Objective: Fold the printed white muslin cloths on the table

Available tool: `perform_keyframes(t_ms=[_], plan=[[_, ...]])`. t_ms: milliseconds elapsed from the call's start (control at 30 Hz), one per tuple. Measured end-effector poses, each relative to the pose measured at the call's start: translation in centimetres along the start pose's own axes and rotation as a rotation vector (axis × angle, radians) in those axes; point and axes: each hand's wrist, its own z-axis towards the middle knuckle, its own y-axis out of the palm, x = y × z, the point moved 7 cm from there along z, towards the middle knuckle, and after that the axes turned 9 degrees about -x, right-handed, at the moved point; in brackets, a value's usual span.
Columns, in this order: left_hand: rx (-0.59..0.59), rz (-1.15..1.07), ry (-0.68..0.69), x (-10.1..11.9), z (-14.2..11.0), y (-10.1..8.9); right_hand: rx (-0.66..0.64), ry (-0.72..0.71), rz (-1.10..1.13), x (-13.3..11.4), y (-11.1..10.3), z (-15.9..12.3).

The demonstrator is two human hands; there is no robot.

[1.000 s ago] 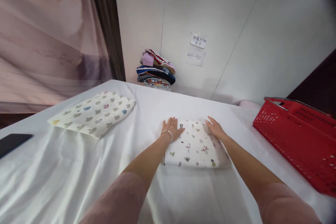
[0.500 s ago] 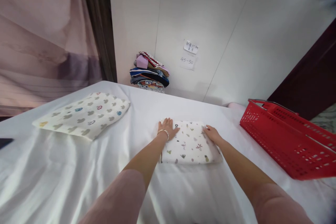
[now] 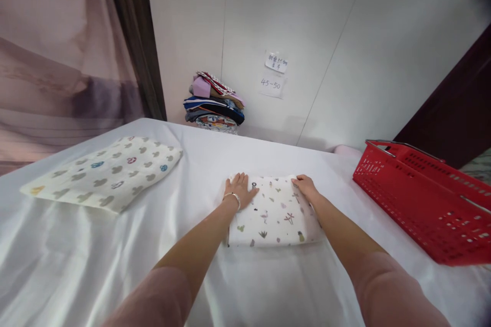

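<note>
A folded white cloth [image 3: 274, 214] printed with small flamingos, palm trees and leaves lies on the white-covered table in front of me. My left hand [image 3: 240, 190] rests flat on its far left corner, fingers stretched out, a bracelet at the wrist. At the far right edge, my right hand [image 3: 306, 187] has its fingers bent together on the fabric; the fingertips are partly hidden. Off to the left lies a second cloth [image 3: 126, 171], cream with grey, blue and red mushroom prints, spread flat and untouched by either hand.
A red plastic basket [image 3: 414, 202] with metal handles stands on the right. Against the wall is a stack of folded clothes [image 3: 215, 104]. Handwritten paper notes [image 3: 271, 85] are stuck to the wall. A pink curtain [image 3: 46, 61] hangs on the left.
My right hand has shifted slightly along the far edge of the folded cloth, its fingers now at the rim. The left hand stays flat in place; the whole view has moved a little.
</note>
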Motion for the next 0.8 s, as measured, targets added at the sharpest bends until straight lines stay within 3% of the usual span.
perform_keyframes(t_ms=[333,633,800], plan=[[0.018,0.030,-0.011,0.0,0.0,0.0,0.017,0.050,-0.146,-0.5,0.2,0.3],[0.012,0.003,-0.006,0.0,0.1,0.1,-0.022,-0.113,-0.188,-2.0,0.6,0.0],[-0.010,-0.018,-0.001,0.2,-0.3,0.0,-0.022,-0.065,-0.214,-1.4,0.9,0.7]])
